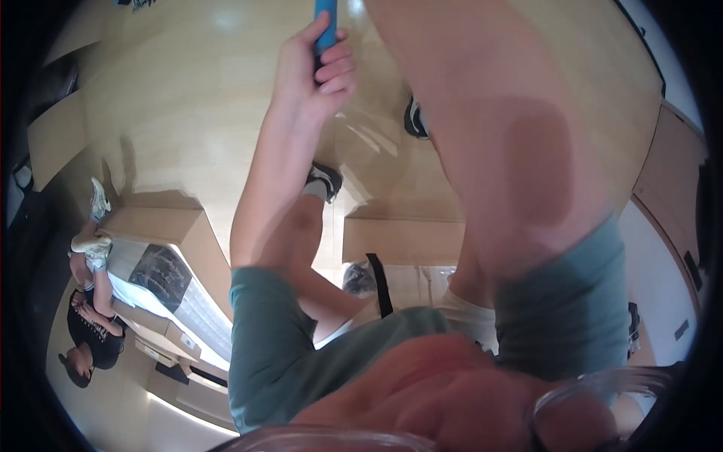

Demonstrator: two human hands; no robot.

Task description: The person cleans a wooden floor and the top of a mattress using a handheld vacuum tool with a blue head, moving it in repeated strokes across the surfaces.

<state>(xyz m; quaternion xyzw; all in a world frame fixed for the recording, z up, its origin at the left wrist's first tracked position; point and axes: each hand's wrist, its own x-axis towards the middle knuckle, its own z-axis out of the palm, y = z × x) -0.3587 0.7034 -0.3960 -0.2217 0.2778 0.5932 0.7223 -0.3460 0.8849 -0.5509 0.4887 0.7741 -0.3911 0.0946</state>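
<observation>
Near the top of the head view, my left hand point(331, 66) has its fingers wrapped round a blue rod-like handle point(327, 29). A dark part of this handle shows beside the palm. The handle's far end runs out past the upper edge, so its kind cannot be made out. My right forearm point(452, 68) slants up across the view and leaves it at the top, close to the right of the blue handle. The right hand itself lies outside the picture, and what it holds or touches is hidden.
Light wooden flooring point(203, 98) spreads ahead, with my dark shoes point(325, 181) on it. Behind my legs stands a pale wooden box-like piece point(399, 230). To the left, a wooden-sided bench point(177, 226) bears plastic-wrapped material; a person in black point(94, 331) is beside it.
</observation>
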